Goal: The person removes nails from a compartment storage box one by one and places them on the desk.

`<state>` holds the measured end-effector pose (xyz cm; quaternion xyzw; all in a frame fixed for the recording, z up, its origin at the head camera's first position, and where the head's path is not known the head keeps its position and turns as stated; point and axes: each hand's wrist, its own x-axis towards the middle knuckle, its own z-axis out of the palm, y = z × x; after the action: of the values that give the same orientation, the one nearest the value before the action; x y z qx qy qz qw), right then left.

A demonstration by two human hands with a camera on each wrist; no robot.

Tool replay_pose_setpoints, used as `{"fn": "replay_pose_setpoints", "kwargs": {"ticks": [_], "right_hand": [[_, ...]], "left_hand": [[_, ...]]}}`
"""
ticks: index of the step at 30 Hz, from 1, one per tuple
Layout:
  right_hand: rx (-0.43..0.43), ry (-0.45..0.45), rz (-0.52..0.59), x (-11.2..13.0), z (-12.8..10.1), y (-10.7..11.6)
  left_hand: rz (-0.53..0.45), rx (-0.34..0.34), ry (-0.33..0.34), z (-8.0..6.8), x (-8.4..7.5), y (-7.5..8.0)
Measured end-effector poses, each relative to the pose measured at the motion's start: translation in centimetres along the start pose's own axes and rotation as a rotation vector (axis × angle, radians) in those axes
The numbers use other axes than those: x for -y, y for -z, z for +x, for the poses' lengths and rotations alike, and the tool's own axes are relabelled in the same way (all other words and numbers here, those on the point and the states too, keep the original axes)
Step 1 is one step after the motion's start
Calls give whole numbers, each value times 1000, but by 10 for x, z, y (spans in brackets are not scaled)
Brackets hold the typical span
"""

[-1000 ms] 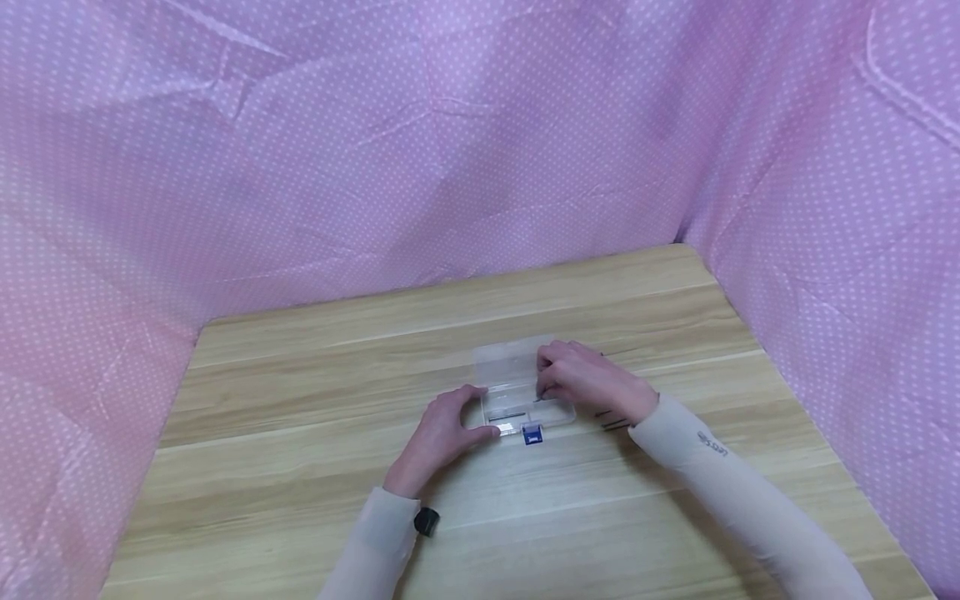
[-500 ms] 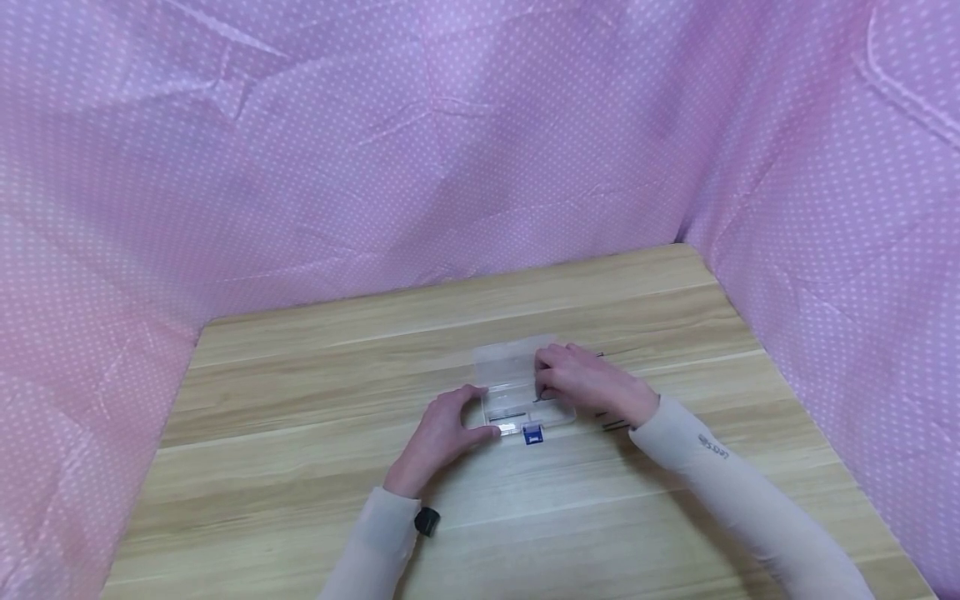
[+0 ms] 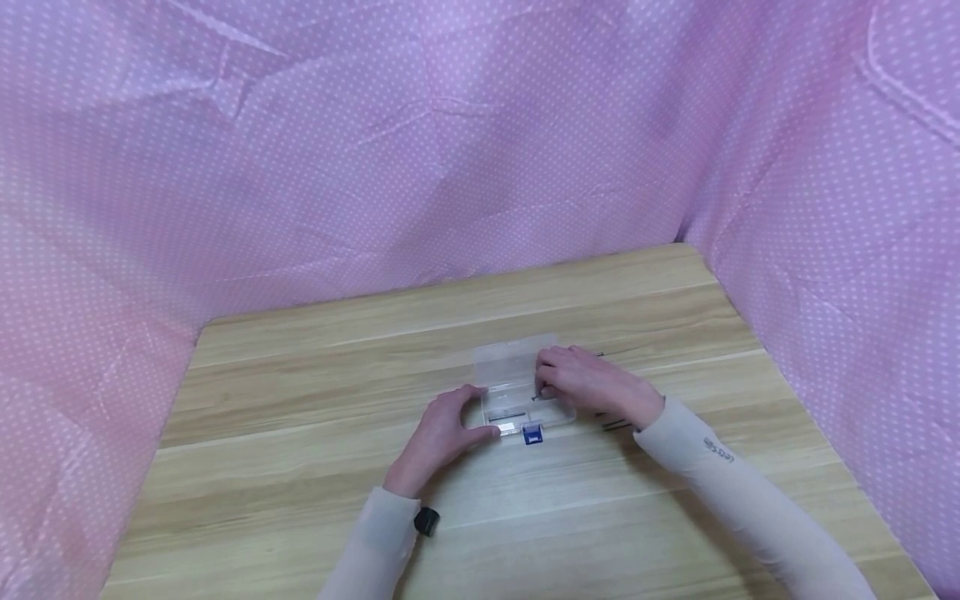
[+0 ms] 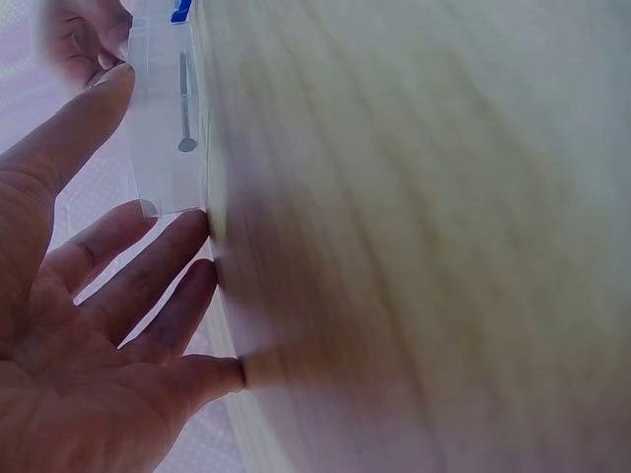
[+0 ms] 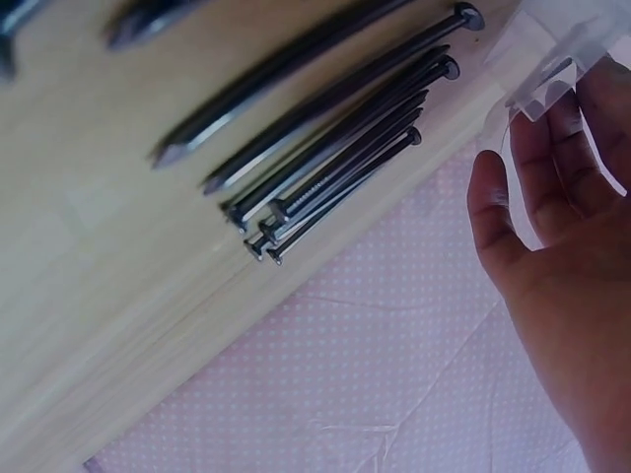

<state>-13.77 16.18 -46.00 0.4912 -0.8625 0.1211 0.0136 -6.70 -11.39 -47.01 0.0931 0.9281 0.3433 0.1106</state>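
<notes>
A clear plastic box (image 3: 513, 392) lies on the table, lid laid back, with a blue latch (image 3: 532, 434) on its front side. My left hand (image 3: 448, 423) holds the box's left end, thumb on the front edge and index finger at the back corner. One nail (image 4: 184, 103) lies in the front left compartment. Over the right part of the box, my right hand (image 3: 577, 377) pinches another nail (image 3: 536, 398); most of this nail is hidden by the fingers. In the right wrist view, the right fingertips (image 5: 562, 108) are right at the box's clear wall.
Several dark nails (image 5: 325, 108) of differing sizes lie side by side on the wooden table (image 3: 315, 400), right of the box and partly under the right forearm. A pink dotted cloth (image 3: 375, 167) hangs behind the table and along its sides.
The right hand shifts slightly over the box, and the nail at its fingertips has turned a little, its end showing more clearly. The left hand and the box have stayed still.
</notes>
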Motion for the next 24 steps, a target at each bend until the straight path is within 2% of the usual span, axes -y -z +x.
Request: {"fn": "replay_pose_setpoints", "kwargs": {"ticks": [5, 24], "right_hand": [[-9, -26, 34, 2, -3, 2], [-161, -47, 105, 2, -12, 3]], "left_hand": [[-2, 1, 0, 0, -1, 0], [1, -12, -18, 0, 2, -2]]}}
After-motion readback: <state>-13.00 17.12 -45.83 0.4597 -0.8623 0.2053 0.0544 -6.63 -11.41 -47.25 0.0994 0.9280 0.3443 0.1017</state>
